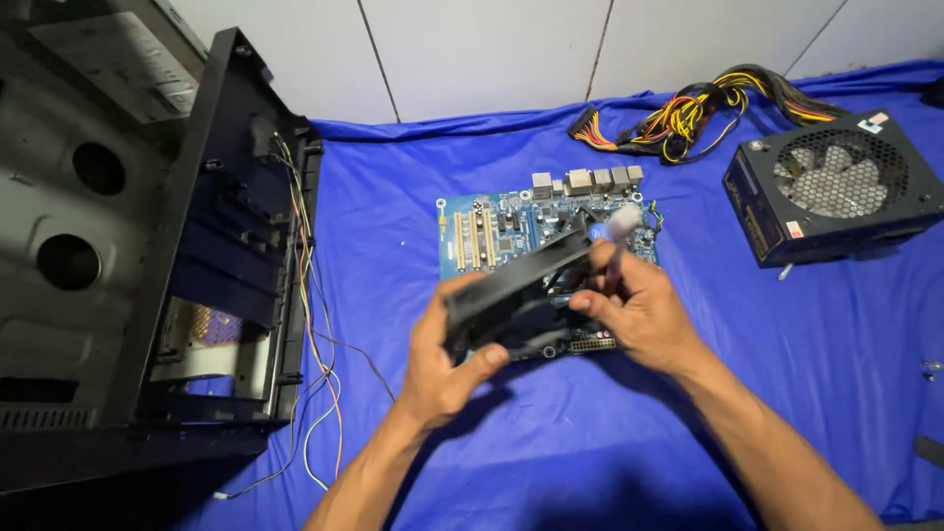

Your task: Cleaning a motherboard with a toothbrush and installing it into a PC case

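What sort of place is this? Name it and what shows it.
Likely an improvised home PC repair spot, not a proper workshop: a blue cloth spread over the surface, with a bare motherboard, an opened computer case and a loose power supply on it.

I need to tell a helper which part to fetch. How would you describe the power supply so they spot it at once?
Start at the blue cloth on the floor and look to its far right corner. The power supply is the black box there with a round honeycomb fan grille on top, trailing yellow, red and black cables.

An open black computer case (147, 246) and a power supply (836, 187) with bundled cables (688, 113) lie on blue cloth (590, 442).
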